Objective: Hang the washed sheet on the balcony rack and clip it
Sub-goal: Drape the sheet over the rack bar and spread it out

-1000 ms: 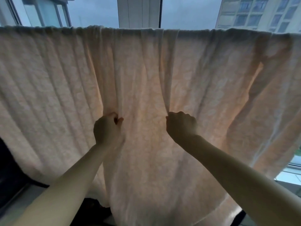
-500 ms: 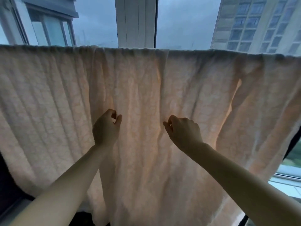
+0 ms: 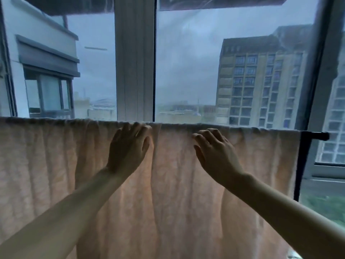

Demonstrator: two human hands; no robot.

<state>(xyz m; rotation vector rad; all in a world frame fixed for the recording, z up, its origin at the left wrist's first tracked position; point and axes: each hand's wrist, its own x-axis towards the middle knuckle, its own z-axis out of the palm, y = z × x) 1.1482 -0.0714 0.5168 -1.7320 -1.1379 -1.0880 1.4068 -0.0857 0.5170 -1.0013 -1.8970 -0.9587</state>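
Observation:
A pale peach sheet [image 3: 56,165] hangs over the rack's top bar and fills the lower half of the view in soft vertical folds. The black rack [image 3: 306,144] shows only at the right, where the bar's end and one upright stick out past the sheet's edge. My left hand [image 3: 128,148] is raised to the top fold, fingers spread, fingertips resting on the cloth at the bar. My right hand [image 3: 214,152] is a little lower and to the right, fingers apart and curled, close to the sheet's top edge; whether it touches is unclear. No clips are visible.
Directly behind the rack stands a large window with a white centre post [image 3: 134,62] and a dark frame [image 3: 324,71] at the right. Apartment blocks lie outside. The window sill [image 3: 324,176] runs along the lower right.
Both hands have let go of the pinched folds at mid-sheet and risen to the top edge with fingers now spread. The view has tilted up, showing much more window.

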